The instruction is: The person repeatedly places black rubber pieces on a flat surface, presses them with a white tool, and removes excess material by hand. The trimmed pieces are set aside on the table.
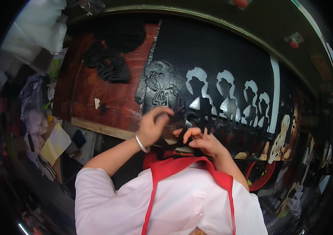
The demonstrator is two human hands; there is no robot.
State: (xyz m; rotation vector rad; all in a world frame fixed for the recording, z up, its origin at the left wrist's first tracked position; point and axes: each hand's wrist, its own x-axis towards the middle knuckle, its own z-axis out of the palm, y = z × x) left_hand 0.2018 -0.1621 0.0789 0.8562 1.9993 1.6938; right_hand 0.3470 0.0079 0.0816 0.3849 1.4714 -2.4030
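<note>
Over the near edge of a black sheet, my left hand (pixel 153 127) is raised with its fingers curved and apart, slightly blurred; no held thing shows in it. To its right, my right hand (pixel 207 143) has its fingers bent around a small dark piece (pixel 182 135), whose shape is mostly lost against the dark background. Just beyond my left hand lies a pile of black cut-out pieces (pixel 160 78) with openwork shapes. The black sheet (pixel 213 47) has several figure-shaped openings (pixel 227 84) in a row, pale underneath.
A reddish-brown board (pixel 115 102) lies to the left, with more black cut-outs (pixel 109 64) on it. A red basin (pixel 261 176) with dark scraps stands at the lower right. Red buttons (pixel 293 44) sit on the machine frame beyond. Plastic bags (pixel 37 31) hang at the far left.
</note>
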